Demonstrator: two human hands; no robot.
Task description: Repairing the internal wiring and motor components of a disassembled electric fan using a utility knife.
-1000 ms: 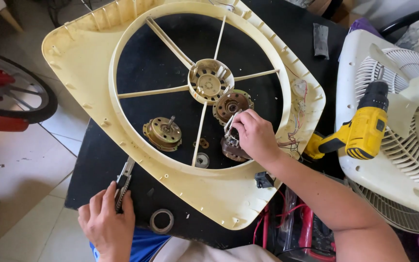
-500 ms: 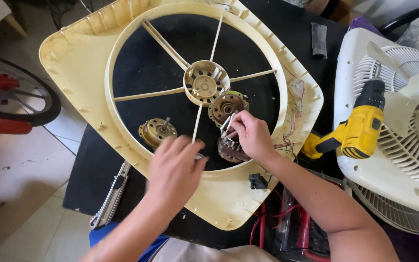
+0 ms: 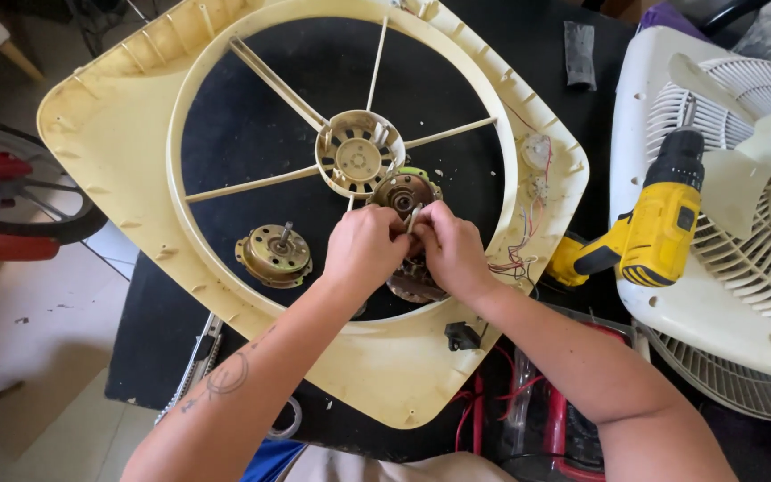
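Both arms are bare, with no sleeves, rings or watch. The left forearm (image 3: 243,375) has a dark line tattoo (image 3: 225,377) with a round swirl shape.

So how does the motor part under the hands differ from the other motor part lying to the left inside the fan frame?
The motor part under the hands is partly covered by the left hand and right hand, whose fingertips meet over it; the loose motor part lies untouched and fully in view. The first sits right below the frame's hub, the second farther out, near the ring. Only the second shows an upright shaft. Both are round, brass-coloured metal.
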